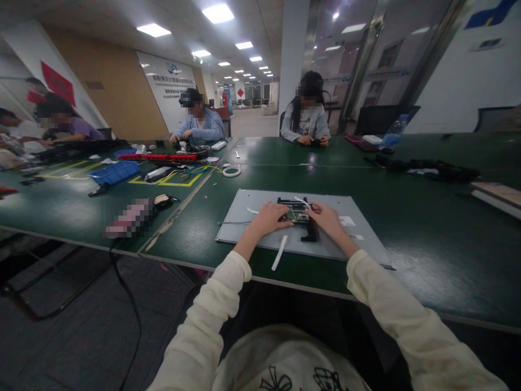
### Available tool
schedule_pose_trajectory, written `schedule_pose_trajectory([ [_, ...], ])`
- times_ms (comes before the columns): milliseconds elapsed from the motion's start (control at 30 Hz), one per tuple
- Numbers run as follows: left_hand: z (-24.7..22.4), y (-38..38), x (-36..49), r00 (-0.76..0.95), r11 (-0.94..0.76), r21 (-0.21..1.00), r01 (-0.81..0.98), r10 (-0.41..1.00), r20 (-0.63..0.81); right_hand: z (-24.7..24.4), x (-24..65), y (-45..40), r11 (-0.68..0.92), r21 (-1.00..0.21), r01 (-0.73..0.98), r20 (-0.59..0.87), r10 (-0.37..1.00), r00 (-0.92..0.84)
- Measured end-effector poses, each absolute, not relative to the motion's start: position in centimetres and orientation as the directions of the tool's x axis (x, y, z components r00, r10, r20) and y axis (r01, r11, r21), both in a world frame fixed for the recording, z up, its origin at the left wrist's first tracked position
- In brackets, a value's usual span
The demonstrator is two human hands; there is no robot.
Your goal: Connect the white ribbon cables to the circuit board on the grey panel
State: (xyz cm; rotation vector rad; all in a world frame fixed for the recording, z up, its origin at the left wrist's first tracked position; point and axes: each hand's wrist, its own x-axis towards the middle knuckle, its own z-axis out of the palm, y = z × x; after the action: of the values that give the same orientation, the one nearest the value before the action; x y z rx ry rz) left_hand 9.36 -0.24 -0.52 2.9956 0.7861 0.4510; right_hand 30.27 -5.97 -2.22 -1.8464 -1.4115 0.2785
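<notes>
Circuit board (299, 216) lying between left hand (269, 218) and right hand (325, 216) fingers; probably light, stiff, fragile, best held by edges. Left fingers standing apart from thumb, touching board's left side; right fingers curling at right edge. Firm pinch cannot be told. Black bracket (311, 234) lying beside right fingers, grey panel (253, 199) lying beneath.
</notes>
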Motion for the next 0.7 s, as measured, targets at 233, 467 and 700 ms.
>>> schedule_pose_trajectory([
  [233,-0.5,-0.1,9.5,0.836,-0.870,0.091,0.484,0.491,0.246,-1.7,30.1,-6.5,-0.066,-0.541,0.838,0.316,0.908,0.276],
  [467,-0.5,-0.1,9.5,0.839,-0.879,0.112,0.463,0.476,0.264,-1.7,30.3,-6.5,-0.081,-0.475,0.876,0.301,0.921,0.248],
  [700,-0.3,-0.3,9.6,0.836,-0.874,0.097,0.477,0.485,0.255,-2.7,30.9,-6.1,-0.038,-0.438,0.898,0.347,0.915,0.208],
])
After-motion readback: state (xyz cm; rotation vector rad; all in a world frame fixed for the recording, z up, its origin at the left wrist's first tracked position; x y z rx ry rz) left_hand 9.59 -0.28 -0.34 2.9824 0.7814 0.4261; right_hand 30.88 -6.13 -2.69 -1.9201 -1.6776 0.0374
